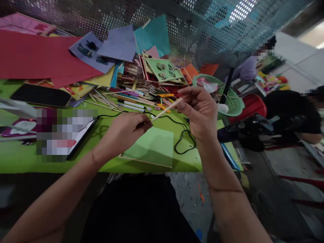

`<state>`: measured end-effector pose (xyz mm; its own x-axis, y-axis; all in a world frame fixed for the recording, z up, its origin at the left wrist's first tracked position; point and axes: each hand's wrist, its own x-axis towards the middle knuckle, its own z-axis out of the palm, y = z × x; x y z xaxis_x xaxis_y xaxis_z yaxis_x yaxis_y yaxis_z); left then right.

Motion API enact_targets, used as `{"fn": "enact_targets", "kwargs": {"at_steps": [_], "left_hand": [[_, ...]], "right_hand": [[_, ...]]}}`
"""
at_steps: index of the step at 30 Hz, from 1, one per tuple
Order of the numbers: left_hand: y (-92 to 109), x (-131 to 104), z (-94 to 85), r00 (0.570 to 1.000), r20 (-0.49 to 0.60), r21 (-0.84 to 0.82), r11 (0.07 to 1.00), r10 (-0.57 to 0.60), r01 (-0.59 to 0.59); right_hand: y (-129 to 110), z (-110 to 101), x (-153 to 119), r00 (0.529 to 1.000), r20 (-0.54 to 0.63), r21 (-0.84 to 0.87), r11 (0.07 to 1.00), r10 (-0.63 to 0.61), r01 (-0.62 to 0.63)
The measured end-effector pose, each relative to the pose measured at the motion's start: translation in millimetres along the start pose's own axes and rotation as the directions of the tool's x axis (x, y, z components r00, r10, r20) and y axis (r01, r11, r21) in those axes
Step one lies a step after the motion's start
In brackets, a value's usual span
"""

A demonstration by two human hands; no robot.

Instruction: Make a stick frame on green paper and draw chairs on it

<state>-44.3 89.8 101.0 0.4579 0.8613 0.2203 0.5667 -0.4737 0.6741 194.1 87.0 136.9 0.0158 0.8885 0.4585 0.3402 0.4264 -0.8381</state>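
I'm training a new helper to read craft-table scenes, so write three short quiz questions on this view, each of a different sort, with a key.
1. Multiple choice: What does the right hand hold, its far end pointing to the fingers of the left hand?
a) a blue marker
b) a thin pale stick
c) a pair of scissors

2. True or false: The green basket is farther to the person's right than the pale green sheet.

3. Fill in the blank: The large sheet at the far left of the table is ____ in colour.

Key: 1. b; 2. true; 3. red
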Motion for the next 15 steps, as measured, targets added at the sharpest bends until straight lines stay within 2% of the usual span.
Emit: {"fn": "enact_targets", "kwargs": {"at_steps": [4, 8, 10, 13, 15], "left_hand": [[-0.4, 4.1, 6.1, 0.995, -0.049, -0.271, 0.960, -0.089, 0.072], [-1.5, 8.6, 19.6, 0.976, -0.066, -0.545, 0.827, -0.207, 0.139], [-2.8, 10.9, 30.6, 0.969, -0.052, -0.645, 0.749, -0.242, 0.152], [-5.9, 11.6, 45.7, 0.960, -0.019, -0.690, 0.698, -0.281, 0.191], [-10.6, 9.6, 49.5, 0.961, 0.022, -0.646, 0.730, -0.275, 0.223]], "right_hand": [[8.5, 6.5, -9.6, 0.998, 0.043, 0.007, 0.999, 0.040, -0.040], [15.8, 14.7, -27.3, 0.985, 0.172, -0.045, 0.999, 0.014, -0.007], [20.9, 18.6, -34.8, 0.982, 0.191, -0.122, 0.992, 0.004, 0.019], [30.5, 21.8, -41.2, 0.982, 0.190, -0.242, 0.970, 0.026, 0.021], [37.2, 20.3, -43.1, 0.977, 0.212, -0.279, 0.960, 0.038, 0.023]]}}
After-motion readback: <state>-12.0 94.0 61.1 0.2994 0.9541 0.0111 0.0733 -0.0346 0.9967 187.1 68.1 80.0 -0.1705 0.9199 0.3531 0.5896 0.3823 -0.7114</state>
